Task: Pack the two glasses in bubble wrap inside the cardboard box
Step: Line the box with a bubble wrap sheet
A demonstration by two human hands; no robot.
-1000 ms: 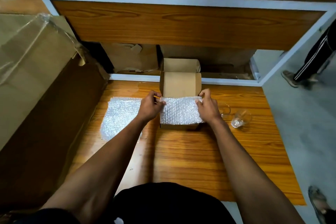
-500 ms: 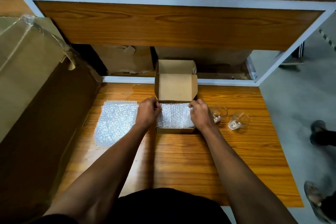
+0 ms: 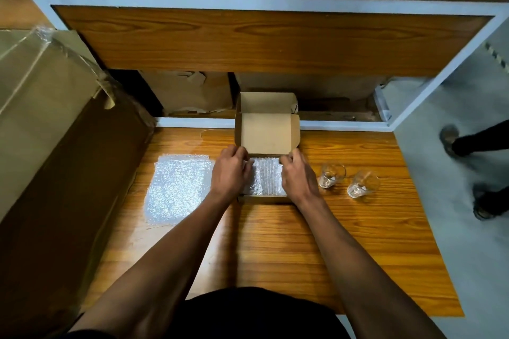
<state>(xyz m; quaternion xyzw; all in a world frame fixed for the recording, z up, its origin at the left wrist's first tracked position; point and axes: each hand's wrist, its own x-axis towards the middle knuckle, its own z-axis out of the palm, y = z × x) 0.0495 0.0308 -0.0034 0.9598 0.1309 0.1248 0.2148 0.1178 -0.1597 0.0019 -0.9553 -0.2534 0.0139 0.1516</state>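
A small cardboard box (image 3: 267, 135) stands open at the far middle of the wooden table, its lid tilted back. A sheet of bubble wrap (image 3: 265, 177) lies inside it. My left hand (image 3: 230, 172) and my right hand (image 3: 298, 176) rest on the sheet's left and right sides, fingers pressing it down at the far edge of the box. Two clear glasses stand on the table right of the box, the nearer glass (image 3: 330, 175) just beside my right hand and the farther glass (image 3: 362, 183) beyond it. A second bubble wrap sheet (image 3: 179, 187) lies flat to the left.
A big brown carton (image 3: 55, 146) wrapped in plastic stands along the table's left edge. A wooden shelf (image 3: 270, 38) with a pale frame overhangs the back. Another person's feet (image 3: 479, 173) are on the grey floor at the right.
Both hands have lowered the bubble wrap from above the box's front edge down into the box and now press it in. The view has shifted slightly.
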